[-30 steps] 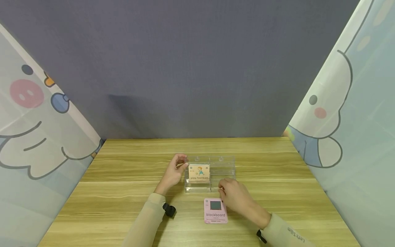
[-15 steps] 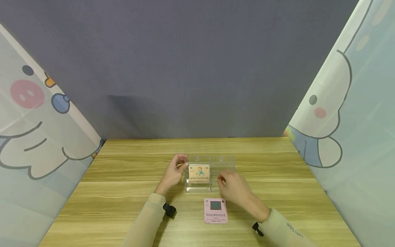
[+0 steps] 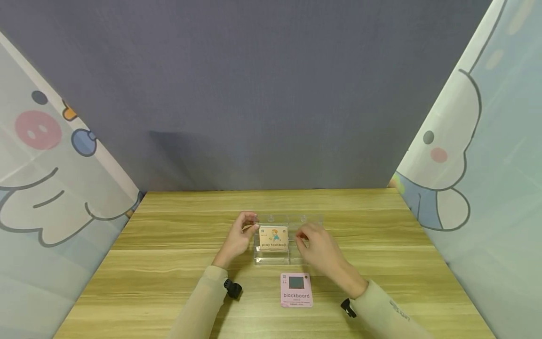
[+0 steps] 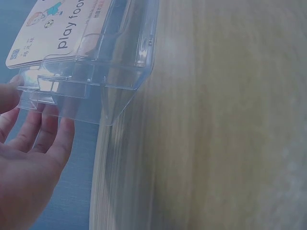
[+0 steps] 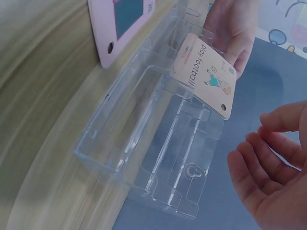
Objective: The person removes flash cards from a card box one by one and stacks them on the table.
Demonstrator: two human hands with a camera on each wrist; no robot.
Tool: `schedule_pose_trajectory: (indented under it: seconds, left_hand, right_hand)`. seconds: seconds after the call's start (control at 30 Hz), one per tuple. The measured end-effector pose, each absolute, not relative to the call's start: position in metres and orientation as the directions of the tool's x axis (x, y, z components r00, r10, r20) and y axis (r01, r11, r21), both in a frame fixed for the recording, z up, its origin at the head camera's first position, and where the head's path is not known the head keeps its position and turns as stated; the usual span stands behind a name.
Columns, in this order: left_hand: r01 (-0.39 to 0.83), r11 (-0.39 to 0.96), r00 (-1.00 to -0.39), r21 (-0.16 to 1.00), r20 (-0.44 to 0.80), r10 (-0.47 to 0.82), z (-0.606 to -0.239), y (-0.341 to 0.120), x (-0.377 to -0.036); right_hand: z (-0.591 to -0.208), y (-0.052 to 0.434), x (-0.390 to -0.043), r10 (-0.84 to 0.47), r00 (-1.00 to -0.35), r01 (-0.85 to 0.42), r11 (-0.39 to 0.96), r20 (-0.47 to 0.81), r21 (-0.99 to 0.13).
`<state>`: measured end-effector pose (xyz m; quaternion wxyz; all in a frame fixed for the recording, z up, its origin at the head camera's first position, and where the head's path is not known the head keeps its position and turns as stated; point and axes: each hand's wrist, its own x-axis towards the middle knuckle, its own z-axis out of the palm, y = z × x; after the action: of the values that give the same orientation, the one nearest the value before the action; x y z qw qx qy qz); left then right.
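A clear plastic tiered card holder [image 3: 272,260] stands on the table. My left hand [image 3: 238,238] grips its left edge, thumb in front and fingers behind, as the left wrist view shows. A small stack of cream "play football" cards [image 3: 273,238] leans in a left compartment. Over the right compartments hovers my right hand [image 3: 322,252]. Its fingers [image 5: 244,175] are loosely bent, and nothing shows between them in the right wrist view. A pink "blackboard" card [image 3: 296,290] lies flat on the table in front of the holder.
The wood-grain table [image 3: 178,235] reaches back to a dark grey curtain [image 3: 271,103]. Light cartoon-print curtains hang on both sides. Black straps with small devices [image 3: 232,288] sit at the wrists.
My right hand has moved up and slightly left, from beside the blackboard card to over the holder's right compartments near the play football cards. The left hand and the cards have stayed put.
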<state>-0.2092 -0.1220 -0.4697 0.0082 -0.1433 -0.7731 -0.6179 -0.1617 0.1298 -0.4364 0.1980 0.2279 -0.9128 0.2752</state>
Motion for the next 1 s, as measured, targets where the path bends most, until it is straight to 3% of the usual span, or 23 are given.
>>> schedule_pose_trajectory:
  seconds: [1.0]
  left_hand:
    - [0.215,0.184,-0.959,0.959,0.171,0.226,-0.471,-0.123,-0.21]
  right_hand:
    - [-0.439,0.111,-0.183,-0.342,-0.748,-0.598,0.718,0.568,-0.356]
